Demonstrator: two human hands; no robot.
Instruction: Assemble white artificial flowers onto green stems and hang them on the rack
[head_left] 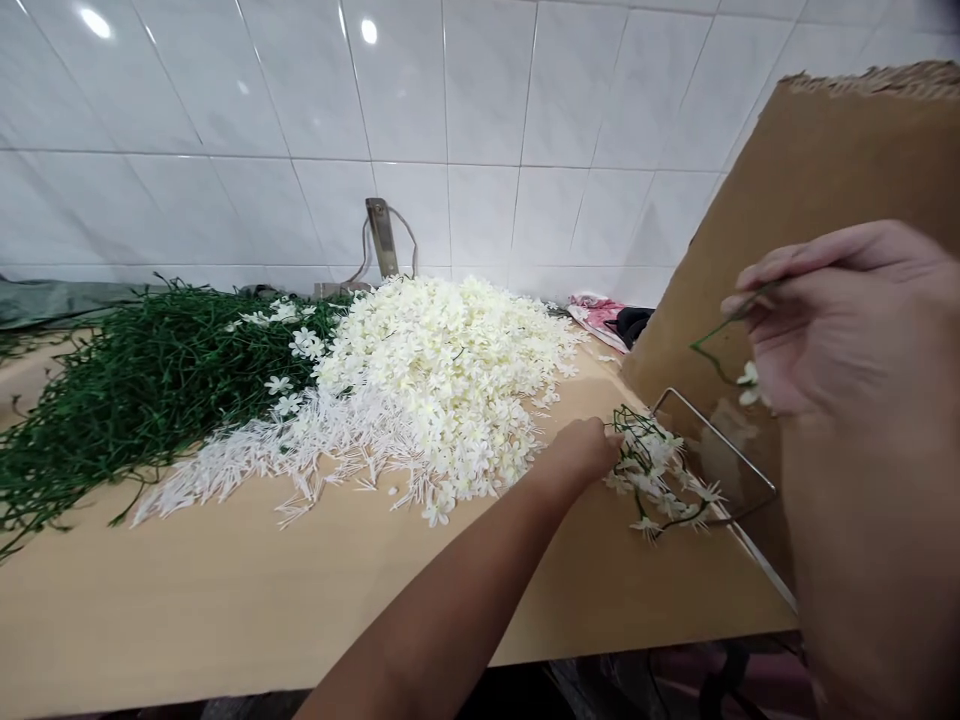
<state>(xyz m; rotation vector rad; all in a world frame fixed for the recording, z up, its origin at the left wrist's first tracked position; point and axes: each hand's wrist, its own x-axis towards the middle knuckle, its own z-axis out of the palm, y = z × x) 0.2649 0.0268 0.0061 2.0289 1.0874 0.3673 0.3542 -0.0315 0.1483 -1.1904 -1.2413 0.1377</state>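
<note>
My left hand (577, 452) reaches across the wooden table (225, 590), its fingers closed at the edge of a small bunch of assembled flower sprigs (660, 470). Close to the camera at the right, my right hand (840, 320) pinches a thin green stem with a white flower (739, 350). A big heap of loose white artificial flowers (442, 380) lies in the middle of the table. Left of it lies a pile of green stems (127, 390). White spiky flower centres (247, 460) spread in front of the heap.
A tall cardboard sheet (825, 200) leans at the right, with a metal wire frame (720, 450) at its foot. A pink packet (600, 312) and a dark object (634, 322) lie behind. The white tiled wall (480, 130) backs the table.
</note>
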